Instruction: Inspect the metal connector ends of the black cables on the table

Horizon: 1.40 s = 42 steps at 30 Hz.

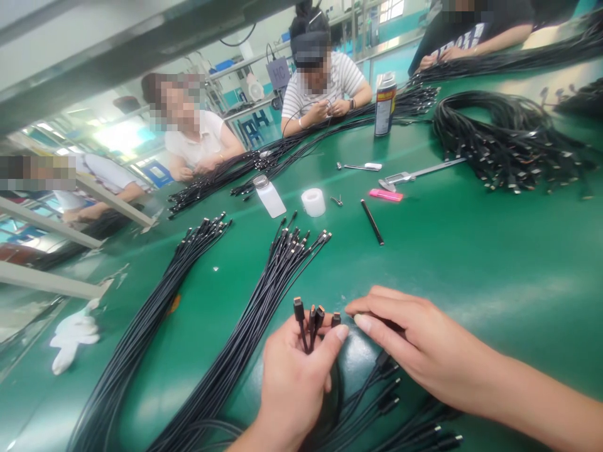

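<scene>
My left hand (pixel 296 370) is closed round several black cables, their connectors (pixel 299 309) with orange-lined metal tips standing up out of the fist. One black connector (pixel 336 319) sits by the left thumb, facing my right hand. My right hand (pixel 400 336) hovers just to the right, fingers stretched and thumb a little apart. A dark strip shows between its thumb and fingers; I cannot make out whether it is shadow or a thing. Beneath both hands lie more loose black cables (pixel 377 402) with connector ends. To the left rests a long cable bundle (pixel 254 314).
Another cable bundle (pixel 155 320) and a white glove (pixel 75 336) lie left. Beyond stand a white bottle (pixel 270 198), a tape roll (pixel 313 202) and a spray can (pixel 385 107). A black pen (pixel 372 221), calipers (pixel 419 172) and coiled cables (pixel 509 138) lie right. Co-workers sit across the green table.
</scene>
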### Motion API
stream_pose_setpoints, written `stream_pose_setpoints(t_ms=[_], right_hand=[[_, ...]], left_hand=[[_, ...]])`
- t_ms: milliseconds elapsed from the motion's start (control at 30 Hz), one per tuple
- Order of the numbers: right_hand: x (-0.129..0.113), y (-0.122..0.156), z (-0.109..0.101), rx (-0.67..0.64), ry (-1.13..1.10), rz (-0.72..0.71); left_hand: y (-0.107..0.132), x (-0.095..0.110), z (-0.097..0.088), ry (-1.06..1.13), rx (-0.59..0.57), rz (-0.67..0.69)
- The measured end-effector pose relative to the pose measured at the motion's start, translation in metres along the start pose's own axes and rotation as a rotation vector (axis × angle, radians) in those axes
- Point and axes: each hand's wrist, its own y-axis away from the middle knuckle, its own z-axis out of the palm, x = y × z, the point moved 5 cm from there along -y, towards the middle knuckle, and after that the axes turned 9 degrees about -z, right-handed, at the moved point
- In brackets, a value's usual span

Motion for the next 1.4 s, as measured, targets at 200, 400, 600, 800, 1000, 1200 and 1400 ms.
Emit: stream_pose_setpoints(t_ms=[200,400,600,800,1000,1200,1400], right_hand=[[0.0013,0.0015,-0.001,0.054,-0.026,0.017],[0.0022,0.0034,0.0014,0.076,-0.037,0.051],[0.0007,0.0022,0.0025,0.107,-0.038,0.036],[0.0024,0.0021,0.0036,0.124,-0.032,0.021],[0.0013,0.0015,0.0027,0.132,0.03,0.025],[0.0016,0.0032,0.0024,0.136,0.033,0.03],[0.0016,0.0017,0.0004,0.146,0.038,0.043]], left_hand=[[0.0005,-0.0006,0.0015,0.01,-0.018,-0.005],[0.0039,0.0004,0.0044,-0.049,-0.008,0.066],[0.0049,-0.0032,0.0038,-0.185,0.029,0.132],[0.0046,-0.0041,0.0044,-0.236,0.041,0.171],[0.0044,-0.005,0.0047,-0.244,0.035,0.167],[0.0047,-0.0057,0.0053,-0.199,0.016,0.135],[0.0042,-0.0082,0.0049,-0.16,0.006,0.093]])
